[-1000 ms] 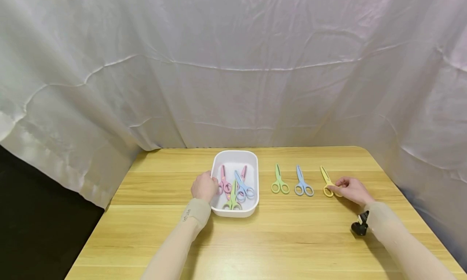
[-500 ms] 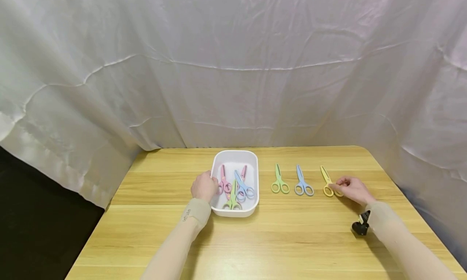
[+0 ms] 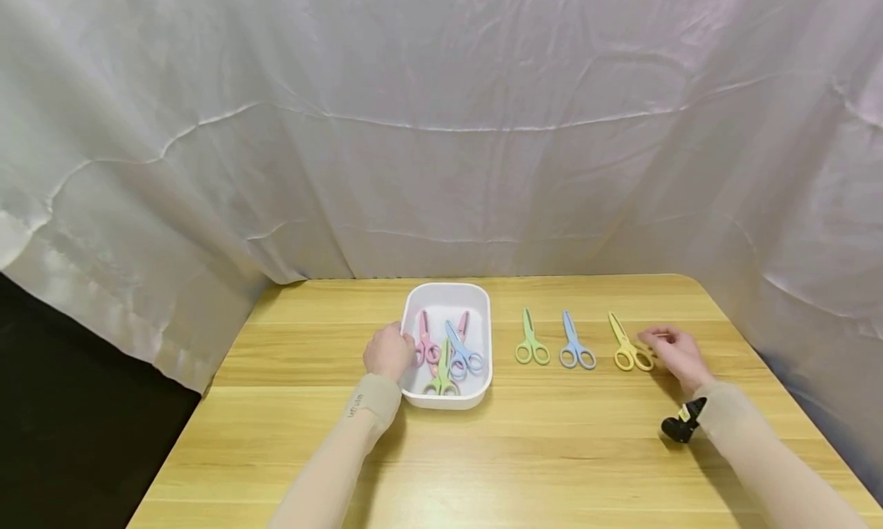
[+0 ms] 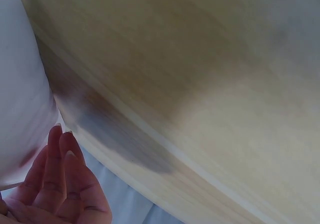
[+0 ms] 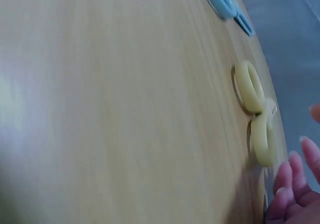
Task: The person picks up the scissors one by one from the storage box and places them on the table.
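My left hand point(image 3: 388, 353) grips the left rim of a white plastic tray point(image 3: 447, 402); in the left wrist view its fingers point(image 4: 52, 176) lie along the tray's outer wall. Inside the tray are two pink scissors point(image 3: 423, 331), blue scissors point(image 3: 464, 353) and green scissors point(image 3: 444, 369), overlapping. Right of the tray, green scissors point(image 3: 528, 339), blue scissors point(image 3: 574, 341) and yellow scissors point(image 3: 626, 346) lie in a row, blades pointing away. My right hand point(image 3: 679, 354) hovers just right of the yellow handles, apart from them, with relaxed fingers and nothing held.
The wooden table point(image 3: 538, 452) carries everything, and its far edge meets a grey-white curtain point(image 3: 441, 169). A black camera point(image 3: 681, 422) is strapped to the right wrist. Dark floor point(image 3: 76, 406) shows beyond the table on the left.
My right hand has let go of the yellow scissors' handle and moved slightly right and up. The yellow scissors stay on the table. My left hand keeps its hold on the tray.
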Tool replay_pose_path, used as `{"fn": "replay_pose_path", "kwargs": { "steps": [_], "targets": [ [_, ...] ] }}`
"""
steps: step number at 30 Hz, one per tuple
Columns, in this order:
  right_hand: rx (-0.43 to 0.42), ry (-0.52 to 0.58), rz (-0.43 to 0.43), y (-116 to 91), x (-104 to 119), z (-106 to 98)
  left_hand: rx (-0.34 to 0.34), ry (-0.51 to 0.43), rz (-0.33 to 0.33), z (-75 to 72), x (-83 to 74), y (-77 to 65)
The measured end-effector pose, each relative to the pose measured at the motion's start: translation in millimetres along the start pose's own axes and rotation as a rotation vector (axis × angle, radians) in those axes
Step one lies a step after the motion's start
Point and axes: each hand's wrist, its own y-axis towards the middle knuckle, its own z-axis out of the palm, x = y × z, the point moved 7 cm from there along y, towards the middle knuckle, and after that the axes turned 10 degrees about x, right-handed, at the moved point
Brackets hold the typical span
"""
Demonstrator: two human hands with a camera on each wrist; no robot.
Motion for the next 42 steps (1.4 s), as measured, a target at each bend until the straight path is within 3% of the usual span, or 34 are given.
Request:
{"fn": "replay_pose_path", "kwargs": {
  "steps": [4,9,16,28,42],
  "targets": [
    [-0.089,0.073,-0.009,0,7,-1,0.002,-0.006,-0.002,1.2,-0.1,0.6],
    [-0.171,0.083,-0.029,-2,24,2,-0.001,-0.003,0.003,1.3,0.3,1.9],
    [-0.191,0.084,-0.108,-8,59,12,-0.013,0.021,0.012,0.0,1.0,1.4],
    [-0.021,0.018,-0.384,-23,146,47,0.000,0.011,0.001,1.4,-0.6,1.4],
    [0.320,-0.173,-0.672,-57,235,130,-0.009,0.014,0.009,0.4,-1.2,0.4]
  ]
}}
